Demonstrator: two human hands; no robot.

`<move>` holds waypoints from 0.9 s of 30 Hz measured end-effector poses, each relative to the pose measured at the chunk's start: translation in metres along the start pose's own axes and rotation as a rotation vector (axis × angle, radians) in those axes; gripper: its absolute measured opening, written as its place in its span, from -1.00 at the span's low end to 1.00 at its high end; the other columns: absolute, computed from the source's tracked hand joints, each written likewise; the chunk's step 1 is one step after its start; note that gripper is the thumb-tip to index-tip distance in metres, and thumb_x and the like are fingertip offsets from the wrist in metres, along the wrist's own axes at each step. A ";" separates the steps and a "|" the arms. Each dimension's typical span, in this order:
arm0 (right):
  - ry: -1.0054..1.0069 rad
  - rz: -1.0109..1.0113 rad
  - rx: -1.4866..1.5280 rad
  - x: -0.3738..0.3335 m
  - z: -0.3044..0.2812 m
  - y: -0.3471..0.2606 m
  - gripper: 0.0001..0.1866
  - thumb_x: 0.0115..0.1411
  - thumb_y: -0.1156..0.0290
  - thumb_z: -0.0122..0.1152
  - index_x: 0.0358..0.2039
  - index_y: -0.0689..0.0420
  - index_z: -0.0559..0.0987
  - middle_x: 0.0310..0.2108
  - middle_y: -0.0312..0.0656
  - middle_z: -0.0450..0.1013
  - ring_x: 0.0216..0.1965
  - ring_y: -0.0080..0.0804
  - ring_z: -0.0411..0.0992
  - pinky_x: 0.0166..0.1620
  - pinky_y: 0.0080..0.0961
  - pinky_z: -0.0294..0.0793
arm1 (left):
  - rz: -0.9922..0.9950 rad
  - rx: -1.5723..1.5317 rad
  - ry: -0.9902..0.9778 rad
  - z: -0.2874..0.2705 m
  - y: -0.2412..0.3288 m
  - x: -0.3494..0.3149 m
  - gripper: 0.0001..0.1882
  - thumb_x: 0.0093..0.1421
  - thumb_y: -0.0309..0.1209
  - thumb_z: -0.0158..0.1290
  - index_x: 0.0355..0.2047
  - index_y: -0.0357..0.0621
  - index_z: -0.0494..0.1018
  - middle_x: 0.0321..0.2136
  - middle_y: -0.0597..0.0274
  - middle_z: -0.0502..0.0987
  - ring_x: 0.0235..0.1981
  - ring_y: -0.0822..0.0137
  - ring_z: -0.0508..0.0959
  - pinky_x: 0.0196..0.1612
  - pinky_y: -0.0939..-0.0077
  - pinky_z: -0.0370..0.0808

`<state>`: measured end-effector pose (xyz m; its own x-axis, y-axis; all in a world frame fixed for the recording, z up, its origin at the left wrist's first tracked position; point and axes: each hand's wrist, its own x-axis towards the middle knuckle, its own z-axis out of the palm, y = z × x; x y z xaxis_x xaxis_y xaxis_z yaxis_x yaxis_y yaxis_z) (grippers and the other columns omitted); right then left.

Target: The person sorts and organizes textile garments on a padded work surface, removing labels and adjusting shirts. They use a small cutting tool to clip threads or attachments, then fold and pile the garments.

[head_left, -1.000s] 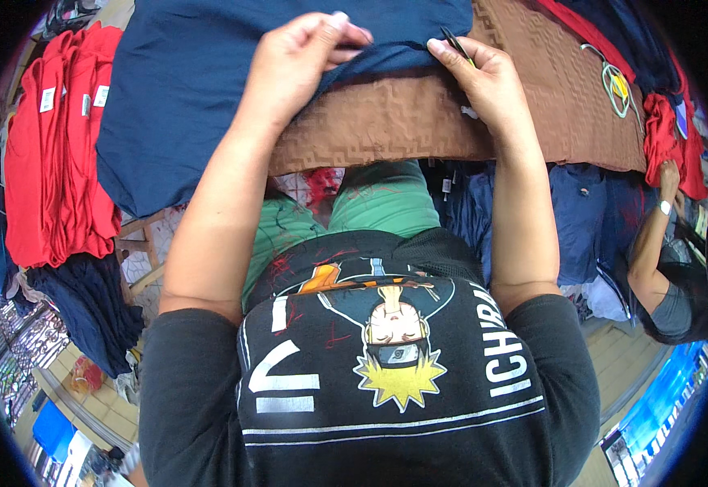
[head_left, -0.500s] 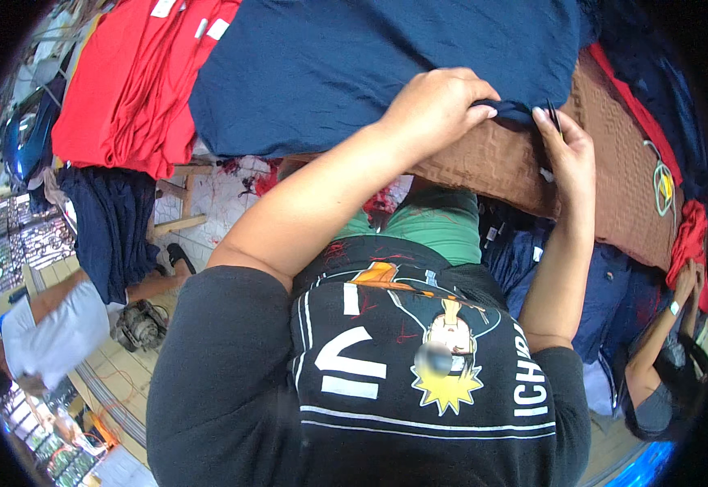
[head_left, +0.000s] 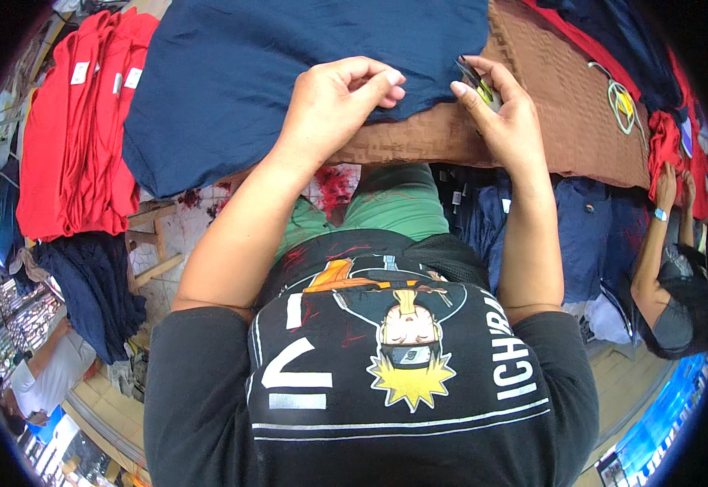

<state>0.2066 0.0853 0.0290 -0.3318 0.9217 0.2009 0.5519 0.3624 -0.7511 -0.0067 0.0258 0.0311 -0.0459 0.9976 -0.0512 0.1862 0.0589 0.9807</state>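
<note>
Covered in brown patterned cloth [head_left: 569, 130], the table [head_left: 427, 140] stretches across the upper part of the view, just past the person's lap. Nearest is the person's black T-shirt [head_left: 402, 357], printed with a cartoon figure, with red thread ends [head_left: 354, 337] scattered over its front. Beyond the shirt come green trousers [head_left: 398, 199], and left of them red scraps [head_left: 333, 185] lie on the floor. Dark blue garments [head_left: 589, 227] sit beneath the right forearm, below the table's edge.

Farther out, both hands are over the table. The left hand [head_left: 329, 101] is curled above the near edge of a navy fabric piece [head_left: 305, 49], thumb and fingertips close together (whether they pinch any cloth, I cannot tell). The right hand [head_left: 512, 118], just beside that fabric's right edge, has its grip narrowed on a slim black-and-yellow tool [head_left: 475, 79], held between thumb and fingers. The navy fabric spreads over the table and drapes down at its left.

To the left hangs a stack of red garments [head_left: 82, 138] with white tags, dark cloth [head_left: 94, 284] below it. A pale cord [head_left: 620, 101] rests on the brown cloth at right. Farthest off, a co-worker [head_left: 670, 300] at right handles red cloth [head_left: 664, 142]; another person [head_left: 49, 377], in white, is at lower left.
</note>
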 end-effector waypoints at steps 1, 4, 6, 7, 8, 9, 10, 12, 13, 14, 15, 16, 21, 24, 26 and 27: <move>-0.003 0.025 -0.019 -0.005 -0.003 -0.011 -0.62 0.12 0.26 0.26 -0.07 0.12 0.50 -0.25 -0.04 0.55 -0.22 -0.19 0.53 -0.12 -0.39 0.46 | -0.042 -0.038 -0.013 0.000 0.001 -0.002 -0.74 0.26 -0.27 0.05 -0.24 -0.23 0.56 -0.35 0.23 0.62 -0.33 0.46 0.60 -0.22 0.63 0.49; 0.007 -0.031 0.046 -0.016 -0.002 -0.021 -0.64 0.17 0.30 0.19 -0.03 0.12 0.45 -0.21 0.00 0.52 -0.17 -0.16 0.52 -0.10 -0.36 0.45 | 0.030 -0.067 0.014 0.000 -0.001 -0.003 -0.74 0.28 -0.26 0.02 -0.27 -0.22 0.55 -0.36 0.23 0.62 -0.33 0.47 0.58 -0.21 0.61 0.46; 0.013 -0.057 0.064 -0.021 -0.004 -0.018 -0.67 0.19 0.33 0.15 -0.03 0.12 0.44 -0.19 0.01 0.51 -0.15 -0.15 0.51 -0.09 -0.35 0.45 | 0.134 0.050 0.072 -0.004 0.008 -0.007 -0.70 0.29 -0.27 0.01 -0.43 -0.24 0.56 -0.42 0.22 0.60 -0.35 0.46 0.55 -0.18 0.56 0.45; 0.017 -0.070 0.072 -0.023 -0.005 -0.016 -0.68 0.21 0.35 0.13 -0.03 0.12 0.44 -0.18 0.01 0.51 -0.14 -0.15 0.50 -0.09 -0.35 0.44 | 0.254 0.028 0.058 -0.010 0.007 -0.006 -0.66 0.30 -0.29 -0.01 -0.52 -0.27 0.54 -0.44 0.21 0.59 -0.34 0.45 0.53 -0.17 0.55 0.44; 0.068 -0.120 0.104 -0.022 -0.005 -0.011 -0.71 0.22 0.37 0.11 -0.05 0.13 0.45 -0.19 0.01 0.51 -0.12 -0.12 0.50 -0.08 -0.33 0.44 | 0.345 0.024 0.090 -0.015 0.007 -0.007 -0.69 0.27 -0.30 0.03 -0.53 -0.27 0.55 -0.47 0.21 0.59 -0.36 0.46 0.55 -0.21 0.56 0.45; 0.079 -0.123 0.081 -0.023 -0.006 -0.010 -0.71 0.22 0.38 0.11 -0.05 0.14 0.45 -0.19 0.00 0.51 -0.12 -0.12 0.50 -0.08 -0.33 0.44 | 0.435 0.019 0.122 -0.019 0.007 -0.007 -0.71 0.24 -0.32 0.07 -0.54 -0.26 0.55 -0.50 0.20 0.59 -0.38 0.46 0.56 -0.25 0.57 0.46; 0.086 -0.130 0.055 -0.023 -0.009 -0.010 -0.72 0.22 0.38 0.11 -0.06 0.14 0.45 -0.19 0.00 0.51 -0.12 -0.11 0.49 -0.08 -0.33 0.44 | 0.434 0.062 0.137 -0.019 0.010 -0.009 -0.77 0.20 -0.33 0.10 -0.50 -0.23 0.55 -0.49 0.20 0.59 -0.38 0.41 0.57 -0.23 0.58 0.46; 0.089 -0.120 0.000 -0.025 -0.011 -0.013 -0.72 0.22 0.40 0.10 -0.06 0.16 0.45 -0.20 0.00 0.51 -0.12 -0.10 0.50 -0.08 -0.32 0.44 | 0.447 0.282 0.040 -0.015 0.010 -0.017 -0.84 0.19 -0.37 0.11 -0.38 -0.22 0.55 -0.37 0.19 0.58 -0.28 0.38 0.56 -0.17 0.53 0.45; 0.089 -0.115 0.015 -0.025 -0.010 -0.014 -0.72 0.22 0.40 0.10 -0.06 0.16 0.45 -0.20 0.00 0.51 -0.12 -0.11 0.50 -0.08 -0.32 0.44 | 0.458 0.392 -0.008 -0.013 0.010 -0.019 -0.85 0.18 -0.40 0.11 -0.33 -0.22 0.55 -0.32 0.18 0.58 -0.23 0.37 0.55 -0.14 0.50 0.44; 0.090 -0.110 0.032 -0.025 -0.008 -0.013 -0.72 0.22 0.40 0.10 -0.06 0.16 0.45 -0.21 0.00 0.52 -0.13 -0.11 0.50 -0.08 -0.32 0.45 | 0.548 0.548 -0.034 -0.011 0.003 -0.019 -0.80 0.07 -0.46 0.16 -0.25 -0.15 0.55 -0.25 0.17 0.57 -0.17 0.27 0.55 -0.10 0.42 0.46; 0.090 -0.105 0.048 -0.026 -0.006 -0.012 -0.72 0.22 0.40 0.09 -0.06 0.16 0.45 -0.21 0.00 0.52 -0.13 -0.12 0.51 -0.09 -0.32 0.45 | 0.558 0.649 -0.005 -0.004 -0.001 -0.020 -0.78 0.05 -0.45 0.17 -0.25 -0.14 0.56 -0.21 0.14 0.56 -0.15 0.16 0.54 -0.06 0.34 0.46; 0.087 -0.096 0.035 -0.026 -0.005 -0.012 -0.73 0.22 0.41 0.09 -0.06 0.15 0.46 -0.22 0.00 0.52 -0.14 -0.11 0.51 -0.10 -0.33 0.46 | 0.577 0.722 0.005 -0.001 -0.006 -0.020 -0.77 0.04 -0.44 0.18 -0.25 -0.12 0.56 -0.19 0.15 0.55 -0.14 0.16 0.53 -0.06 0.35 0.46; 0.014 -0.100 0.113 -0.030 0.004 -0.016 -0.79 0.19 0.47 0.09 -0.15 0.15 0.52 -0.25 -0.02 0.52 -0.20 -0.12 0.51 -0.14 -0.36 0.46 | 0.511 0.764 0.045 0.010 -0.020 -0.019 -0.80 0.05 -0.39 0.19 -0.28 -0.12 0.56 -0.28 0.19 0.58 -0.25 0.17 0.56 -0.15 0.42 0.50; -0.016 -0.104 0.090 -0.033 0.008 -0.021 -0.80 0.17 0.47 0.11 -0.18 0.15 0.54 -0.29 -0.01 0.51 -0.23 -0.09 0.51 -0.17 -0.35 0.46 | 0.412 0.663 0.071 0.009 -0.019 -0.019 -0.84 0.11 -0.38 0.15 -0.31 -0.15 0.55 -0.37 0.20 0.60 -0.36 0.24 0.59 -0.23 0.50 0.51; -0.027 -0.128 0.085 -0.037 0.011 -0.021 -0.80 0.16 0.47 0.11 -0.18 0.15 0.54 -0.28 -0.02 0.50 -0.22 -0.05 0.49 -0.17 -0.33 0.46 | 0.281 0.612 0.060 0.007 -0.012 -0.022 -0.85 0.17 -0.36 0.12 -0.32 -0.18 0.55 -0.43 0.21 0.60 -0.42 0.33 0.59 -0.28 0.54 0.50; -0.030 -0.150 0.071 -0.038 0.013 -0.022 -0.81 0.16 0.47 0.11 -0.19 0.15 0.54 -0.28 -0.02 0.50 -0.22 -0.04 0.49 -0.17 -0.32 0.46 | 0.207 0.545 0.043 0.005 -0.011 -0.021 -0.84 0.18 -0.35 0.11 -0.32 -0.19 0.55 -0.43 0.24 0.60 -0.41 0.38 0.58 -0.28 0.56 0.49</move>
<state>0.1977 0.0408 0.0297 -0.4299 0.8529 0.2962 0.4393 0.4842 -0.7567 -0.0025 0.0048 0.0207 0.0076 0.9886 0.1504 0.6732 -0.1162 0.7302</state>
